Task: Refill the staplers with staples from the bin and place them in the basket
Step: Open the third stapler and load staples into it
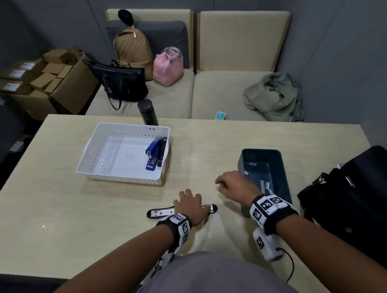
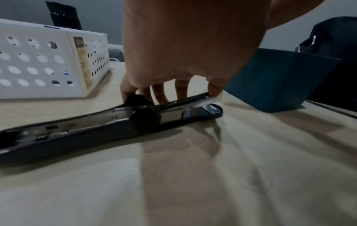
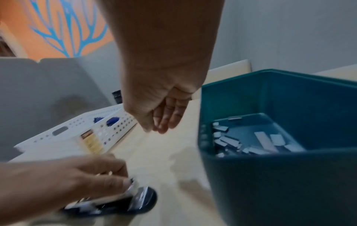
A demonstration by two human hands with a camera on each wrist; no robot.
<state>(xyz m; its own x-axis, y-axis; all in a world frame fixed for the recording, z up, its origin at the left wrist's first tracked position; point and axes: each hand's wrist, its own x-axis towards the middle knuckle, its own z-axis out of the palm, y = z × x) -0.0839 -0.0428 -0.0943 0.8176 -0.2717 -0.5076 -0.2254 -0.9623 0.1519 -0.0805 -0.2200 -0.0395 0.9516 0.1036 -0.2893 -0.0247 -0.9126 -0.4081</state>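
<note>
A black stapler (image 1: pixel 159 212) lies opened flat on the table in front of me. My left hand (image 1: pixel 188 204) covers its middle. In the left wrist view that hand (image 2: pixel 173 96) pinches the raised metal staple rail (image 2: pixel 193 101) between thumb and fingers. My right hand (image 1: pixel 227 183) hovers between the stapler and the dark teal bin (image 1: pixel 260 150), fingers relaxed, and I see nothing in it (image 3: pixel 164 122). Staple strips (image 3: pixel 260 140) lie on the bin's floor. The white perforated basket (image 1: pixel 129 125) at the far left holds a blue stapler (image 1: pixel 153 153) and a black stapler (image 1: pixel 163 152).
A black flask (image 1: pixel 147 111) stands at the table's far edge behind the basket. A black bag (image 1: pixel 361 203) sits on the table just right of the bin. Beyond the table is a beige sofa (image 1: pixel 230 91) with bags and a jacket.
</note>
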